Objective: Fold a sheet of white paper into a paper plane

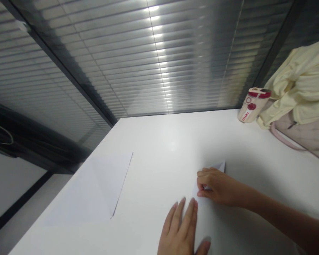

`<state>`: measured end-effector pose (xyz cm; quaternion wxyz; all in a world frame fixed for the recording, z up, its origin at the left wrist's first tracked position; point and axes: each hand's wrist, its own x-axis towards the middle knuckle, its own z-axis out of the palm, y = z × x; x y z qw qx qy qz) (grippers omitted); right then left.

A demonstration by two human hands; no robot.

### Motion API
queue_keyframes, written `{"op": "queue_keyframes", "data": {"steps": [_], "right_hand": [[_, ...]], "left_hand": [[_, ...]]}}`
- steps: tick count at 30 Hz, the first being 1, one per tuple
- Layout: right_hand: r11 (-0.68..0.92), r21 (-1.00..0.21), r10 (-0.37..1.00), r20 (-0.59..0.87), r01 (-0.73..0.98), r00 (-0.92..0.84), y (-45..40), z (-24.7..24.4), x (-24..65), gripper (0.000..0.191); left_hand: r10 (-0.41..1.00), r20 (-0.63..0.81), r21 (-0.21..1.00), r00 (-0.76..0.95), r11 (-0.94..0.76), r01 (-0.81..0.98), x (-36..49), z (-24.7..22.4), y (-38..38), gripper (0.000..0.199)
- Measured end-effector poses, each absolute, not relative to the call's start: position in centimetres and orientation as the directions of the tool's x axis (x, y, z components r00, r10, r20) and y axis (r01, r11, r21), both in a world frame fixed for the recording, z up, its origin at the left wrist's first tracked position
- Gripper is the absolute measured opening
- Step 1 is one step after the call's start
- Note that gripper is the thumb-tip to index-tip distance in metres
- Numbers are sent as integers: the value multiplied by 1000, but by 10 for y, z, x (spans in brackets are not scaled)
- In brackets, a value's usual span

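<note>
- A folded white paper point(207, 186), pointed at its far tip, lies on the white counter point(170, 141), nearly blending in.
- Right hand point(219, 187): grip together, pinching the paper's fold.
- Left hand point(179, 228): grip apart, fingers spread flat against the paper's near edge.
- A second folded sheet point(101, 187) lies well left; a red-and-white coffee tumbler point(252, 105) stands far right.

The right hand point(218, 187) pinches a folded white paper point(219, 166) on a white table point(175, 141), the left hand point(178, 228) lying flat at its near end. Well left of the paper lies a white sheet point(96, 187); farther off to its right, a red-capped coffee tumbler point(252, 104) stands beside a cream cloth point(300, 85)
</note>
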<state>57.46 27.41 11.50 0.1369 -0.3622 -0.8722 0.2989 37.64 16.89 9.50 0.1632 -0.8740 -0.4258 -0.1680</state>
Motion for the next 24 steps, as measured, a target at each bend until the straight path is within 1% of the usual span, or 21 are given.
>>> {"op": "queue_keyframes", "data": {"steps": [5,9,11,14,19,22,24], "right_hand": [[572,-601,712,25,559,-702,273,112,574,15],[572,-588,714,14,572,-700,273,113,574,15],[570,-586,716,9,577,-698,273,113,574,15],[568,-586,714,3,577,-700,274,113,574,16],[573,-586,715,16,573,-699,273,110,574,17],[577,-586,715,26,569,-698,273,109,575,17],[578,-590,713,30,563,-701,273,109,575,17]], "left_hand": [[660,393,-151,640,-641,753,375,99,173,52],[650,373,-169,662,-654,737,372,102,176,57],[649,343,-157,679,-673,723,370,102,177,60],[667,289,-98,687,-693,714,369,104,178,63],[715,207,45,668,-689,724,371,106,181,71],[730,187,110,657,-680,725,372,109,182,73],[736,198,127,647,-674,728,373,110,182,72]]}}
